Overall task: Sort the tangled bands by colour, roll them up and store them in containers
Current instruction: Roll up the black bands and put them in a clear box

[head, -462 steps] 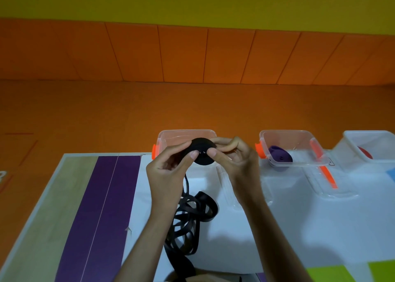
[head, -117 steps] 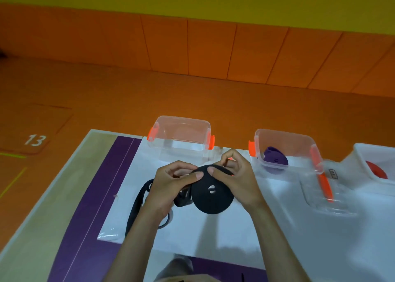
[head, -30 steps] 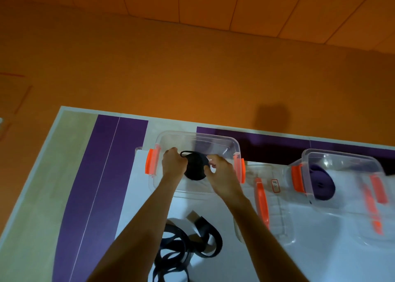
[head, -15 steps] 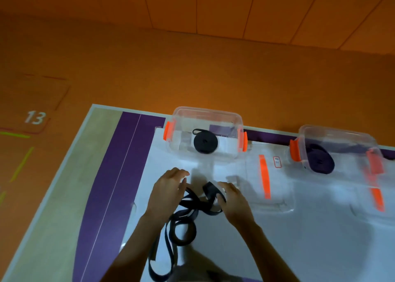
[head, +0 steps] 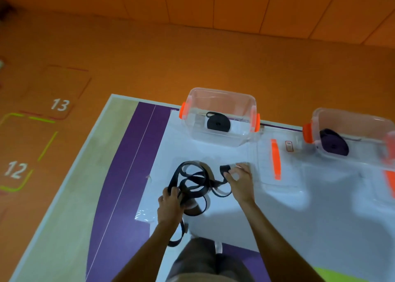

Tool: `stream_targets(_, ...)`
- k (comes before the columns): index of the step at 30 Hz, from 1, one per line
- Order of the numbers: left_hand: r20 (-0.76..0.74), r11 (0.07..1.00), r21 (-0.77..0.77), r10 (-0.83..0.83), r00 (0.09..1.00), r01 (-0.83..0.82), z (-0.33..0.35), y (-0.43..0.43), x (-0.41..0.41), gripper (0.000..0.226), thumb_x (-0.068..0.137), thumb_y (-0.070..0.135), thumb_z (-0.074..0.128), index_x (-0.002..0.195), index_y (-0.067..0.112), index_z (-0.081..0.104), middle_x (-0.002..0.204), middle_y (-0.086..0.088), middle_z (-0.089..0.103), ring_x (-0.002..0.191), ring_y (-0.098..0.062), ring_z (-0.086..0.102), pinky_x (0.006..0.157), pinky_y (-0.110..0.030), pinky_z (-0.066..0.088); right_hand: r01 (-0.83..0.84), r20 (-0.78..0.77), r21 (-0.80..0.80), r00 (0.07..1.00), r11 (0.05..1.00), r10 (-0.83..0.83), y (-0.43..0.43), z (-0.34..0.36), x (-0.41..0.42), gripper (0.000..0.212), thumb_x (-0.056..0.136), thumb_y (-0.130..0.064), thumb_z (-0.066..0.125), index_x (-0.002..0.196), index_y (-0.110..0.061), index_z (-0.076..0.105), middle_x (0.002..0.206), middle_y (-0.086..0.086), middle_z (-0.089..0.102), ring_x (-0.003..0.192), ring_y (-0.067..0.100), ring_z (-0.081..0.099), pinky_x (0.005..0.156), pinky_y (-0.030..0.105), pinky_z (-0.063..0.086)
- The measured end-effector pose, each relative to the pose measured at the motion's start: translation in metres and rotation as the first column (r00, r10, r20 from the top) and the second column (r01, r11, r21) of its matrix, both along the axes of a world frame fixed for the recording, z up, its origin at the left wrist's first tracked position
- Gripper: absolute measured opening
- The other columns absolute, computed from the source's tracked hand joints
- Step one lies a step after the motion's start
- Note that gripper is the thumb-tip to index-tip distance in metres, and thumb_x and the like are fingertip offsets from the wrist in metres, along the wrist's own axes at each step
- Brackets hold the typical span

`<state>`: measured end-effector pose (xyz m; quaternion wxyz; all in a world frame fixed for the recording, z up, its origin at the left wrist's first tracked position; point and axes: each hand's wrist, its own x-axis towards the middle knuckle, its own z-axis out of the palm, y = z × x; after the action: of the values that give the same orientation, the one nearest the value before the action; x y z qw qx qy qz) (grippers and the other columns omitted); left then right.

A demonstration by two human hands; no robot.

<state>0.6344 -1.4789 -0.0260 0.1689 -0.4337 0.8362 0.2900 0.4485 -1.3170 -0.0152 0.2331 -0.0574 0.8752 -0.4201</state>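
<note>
At the near middle of the counter, the left hand is gripping a bunch of loops of the tangled black band, its fingers curling round the strands. The right hand is pinching one end of the same band between thumb and fingertips, just to the right of the tangle. The two hands are working apart, with the loose loops lying between them on the white surface. One loop is trailing toward the near edge beside the left forearm. Beyond the tangle, at the far edge, a clear container with orange clips is standing open, and a black roll is lying flat on its bottom. To its right, a second clear container is holding a purple roll that is leaning against its left wall. Between and in front of the two containers, a transparent lid with an orange strip is lying flat on the counter. A purple stripe is running along the counter's left side. The orange floor beyond is showing the painted numbers 13 and 12.
</note>
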Motion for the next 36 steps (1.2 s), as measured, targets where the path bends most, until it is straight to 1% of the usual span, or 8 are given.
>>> stream_targets(2, -0.066, 1.0, 0.002, 0.019, 0.998, -0.019, 0.001, 0.0, -0.001, 0.036, 0.104, 0.025, 0.064, 0.138, 0.017, 0.054, 0.144, -0.009, 0.056, 0.13, -0.033, 0.059, 0.109, -0.048, 0.053, 0.07, 0.039, -0.174, 0.997, 0.982, -0.064, 0.01, 0.011, 0.004, 0.015, 0.096, -0.014, 0.076, 0.09, -0.002, 0.07, 0.147, 0.001, 0.053, 0.133, 0.006, 0.045, 0.11, 0.033, 0.039)
stream_targets(5, -0.144, 0.998, -0.003, 0.057, 0.988, -0.058, 0.006, -0.001, -0.003, 0.026, 0.106, 0.019, 0.06, 0.131, 0.017, 0.06, 0.129, -0.007, 0.067, 0.118, -0.029, 0.068, 0.106, -0.045, 0.057, 0.132, 0.086, -0.377, 0.991, 0.917, -0.108, 0.023, 0.039, 0.007, 0.019, 0.099, -0.013, 0.072, 0.084, -0.008, 0.062, 0.153, -0.012, 0.052, 0.137, 0.001, 0.046, 0.107, 0.02, 0.038)
stream_targets(9, -0.262, 0.998, 0.007, 0.065, 0.963, -0.065, 0.016, -0.001, -0.004, 0.019, 0.105, 0.016, 0.06, 0.124, 0.016, 0.063, 0.12, -0.006, 0.071, 0.112, -0.029, 0.07, 0.101, -0.044, 0.057, 0.177, 0.079, -0.561, 0.984, 0.808, -0.16, 0.035, 0.091, 0.013, 0.028, 0.101, -0.013, 0.071, 0.076, -0.019, 0.06, 0.116, -0.025, 0.073, 0.111, -0.007, 0.064, 0.097, 0.02, 0.049)
stream_targets(13, -0.304, 0.998, 0.063, 0.037, 0.952, -0.019, 0.029, -0.002, -0.007, 0.018, 0.104, 0.009, 0.062, 0.121, 0.014, 0.062, 0.122, -0.008, 0.071, 0.109, -0.031, 0.07, 0.096, -0.044, 0.06, 0.206, 0.001, -0.641, 0.964, 0.74, -0.267, 0.038, 0.136, 0.015, 0.027, 0.094, -0.022, 0.077, 0.072, -0.031, 0.064, 0.088, -0.015, 0.07, 0.087, 0.004, 0.065, 0.081, 0.026, 0.047)
stream_targets(17, -0.358, 0.996, 0.087, 0.029, 0.933, 0.002, 0.045, 0.0, -0.013, 0.018, 0.101, 0.004, 0.064, 0.117, 0.013, 0.063, 0.119, -0.007, 0.07, 0.104, -0.031, 0.069, 0.093, -0.047, 0.06, 0.235, -0.013, -0.745, 0.931, 0.624, -0.366, 0.036, 0.168, 0.016, 0.016, 0.087, -0.026, 0.085, 0.076, -0.03, 0.073, 0.102, -0.012, 0.077, 0.107, 0.017, 0.075, 0.082, 0.033, 0.064)
stream_targets(23, -0.447, 1.0, 0.027, 0.026, 0.894, -0.016, 0.061, -0.005, -0.023, 0.008, 0.103, 0.002, 0.061, 0.106, 0.004, 0.068, 0.103, -0.011, 0.074, 0.095, -0.032, 0.07, 0.085, -0.045, 0.057, 0.247, 0.004, -0.805, 0.912, 0.54, -0.411, 0.027, 0.191, 0.025, 0.024, 0.086, -0.018, 0.087, 0.089, -0.028, 0.066, 0.108, 0.01, 0.072, 0.103, 0.025, 0.078, 0.078, 0.044, 0.067)
stream_targets(29, -0.511, 0.992, 0.029, 0.118, 0.852, -0.12, 0.076, -0.025, -0.041, 0.006, 0.102, 0.003, 0.063, 0.106, 0.003, 0.068, 0.104, -0.01, 0.074, 0.097, -0.031, 0.069, 0.087, -0.047, 0.058, 0.205, -0.067, -0.786, 0.909, 0.584, -0.41, 0.016, 0.205, 0.02, 0.028, 0.097, -0.023, 0.078, 0.121, -0.035, 0.073, 0.113, -0.011, 0.078, 0.107, 0.013, 0.076, 0.073, 0.027, 0.064)
stream_targets(36, -0.189, 0.96, 0.279, 0.039, 0.981, 0.015, 0.074, -0.053, -0.061, 0.038, 0.098, 0.004, 0.062, 0.136, 0.004, 0.058, 0.126, -0.017, 0.069, 0.118, -0.033, 0.065, 0.096, -0.037, 0.053, -0.016, -0.403, -0.617, 0.865, 0.787, -0.298, 0.001, 0.217, -0.007, 0.023, 0.099, -0.032, 0.072, 0.122, -0.034, 0.069, 0.124, -0.004, 0.074, 0.109, 0.014, 0.076, 0.078, 0.036, 0.067)
